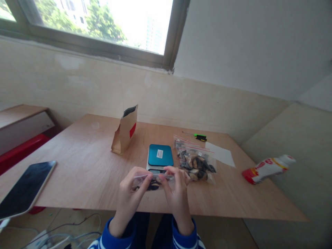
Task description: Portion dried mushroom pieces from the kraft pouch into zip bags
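Between my two hands is a clear zip-lock bag [153,185] with dark pieces inside. My left hand [132,190] pinches its top edge on the left, thumb against fingers. On the right, my right hand [176,192] pinches the same edge. Just beyond the bag lies a small digital scale [166,157] with a teal plate and a white label; my hands partly cover its display end. To the right of the scale are filled zip-lock bags [197,164] of dark and tan pieces that look like dried mushrooms, overlapping each other.
A brown paper bag [126,133] stands open at the back left. Behind the filled bags lie a green-and-black screwdriver [200,137] and white paper [221,154]. A white-and-red bottle [267,169] stands at right, a tablet [27,188] at left. Cables [64,238] run across the floor.
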`<action>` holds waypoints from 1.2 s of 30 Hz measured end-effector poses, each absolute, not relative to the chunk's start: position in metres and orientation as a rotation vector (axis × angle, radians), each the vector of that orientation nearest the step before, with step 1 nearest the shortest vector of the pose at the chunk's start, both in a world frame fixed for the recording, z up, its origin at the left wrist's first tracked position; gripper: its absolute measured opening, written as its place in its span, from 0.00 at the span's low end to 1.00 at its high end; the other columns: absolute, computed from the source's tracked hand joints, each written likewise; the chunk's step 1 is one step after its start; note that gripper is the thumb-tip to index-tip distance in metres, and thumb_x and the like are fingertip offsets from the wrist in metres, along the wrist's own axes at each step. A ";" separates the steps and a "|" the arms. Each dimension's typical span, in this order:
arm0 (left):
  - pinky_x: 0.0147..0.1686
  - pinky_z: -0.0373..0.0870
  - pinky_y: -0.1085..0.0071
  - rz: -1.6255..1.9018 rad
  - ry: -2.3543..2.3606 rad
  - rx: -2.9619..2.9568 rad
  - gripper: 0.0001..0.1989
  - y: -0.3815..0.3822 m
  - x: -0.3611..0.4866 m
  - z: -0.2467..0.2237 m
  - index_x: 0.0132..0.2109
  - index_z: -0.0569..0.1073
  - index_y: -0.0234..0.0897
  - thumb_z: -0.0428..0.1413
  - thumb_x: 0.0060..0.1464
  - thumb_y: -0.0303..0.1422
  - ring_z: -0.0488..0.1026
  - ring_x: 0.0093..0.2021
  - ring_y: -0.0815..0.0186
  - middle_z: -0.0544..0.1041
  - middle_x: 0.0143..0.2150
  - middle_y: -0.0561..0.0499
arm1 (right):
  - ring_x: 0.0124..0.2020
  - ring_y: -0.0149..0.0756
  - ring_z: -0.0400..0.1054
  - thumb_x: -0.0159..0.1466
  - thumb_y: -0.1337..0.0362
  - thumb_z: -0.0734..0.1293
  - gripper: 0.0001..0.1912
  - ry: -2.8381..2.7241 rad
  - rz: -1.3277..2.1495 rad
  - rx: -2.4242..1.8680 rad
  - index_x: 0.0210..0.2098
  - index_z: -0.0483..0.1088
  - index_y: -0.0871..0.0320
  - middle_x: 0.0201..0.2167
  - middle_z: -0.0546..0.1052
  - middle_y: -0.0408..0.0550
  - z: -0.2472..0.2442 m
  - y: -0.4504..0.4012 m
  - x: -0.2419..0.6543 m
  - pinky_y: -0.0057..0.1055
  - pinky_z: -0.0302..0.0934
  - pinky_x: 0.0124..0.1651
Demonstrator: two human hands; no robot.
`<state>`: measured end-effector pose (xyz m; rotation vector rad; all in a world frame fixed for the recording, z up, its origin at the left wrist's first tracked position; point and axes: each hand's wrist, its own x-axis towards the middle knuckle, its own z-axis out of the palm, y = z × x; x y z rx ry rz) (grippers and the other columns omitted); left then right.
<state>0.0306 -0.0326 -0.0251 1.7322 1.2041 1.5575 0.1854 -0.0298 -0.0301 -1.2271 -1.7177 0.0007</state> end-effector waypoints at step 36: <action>0.35 0.73 0.64 1.258 0.952 0.935 0.34 -0.018 0.048 -0.045 0.50 0.73 0.32 0.47 0.54 0.58 0.77 0.35 0.59 0.80 0.42 0.40 | 0.35 0.39 0.75 0.58 0.53 0.70 0.19 -1.039 0.920 -1.192 0.44 0.68 0.55 0.34 0.79 0.47 -0.046 -0.036 0.245 0.34 0.70 0.40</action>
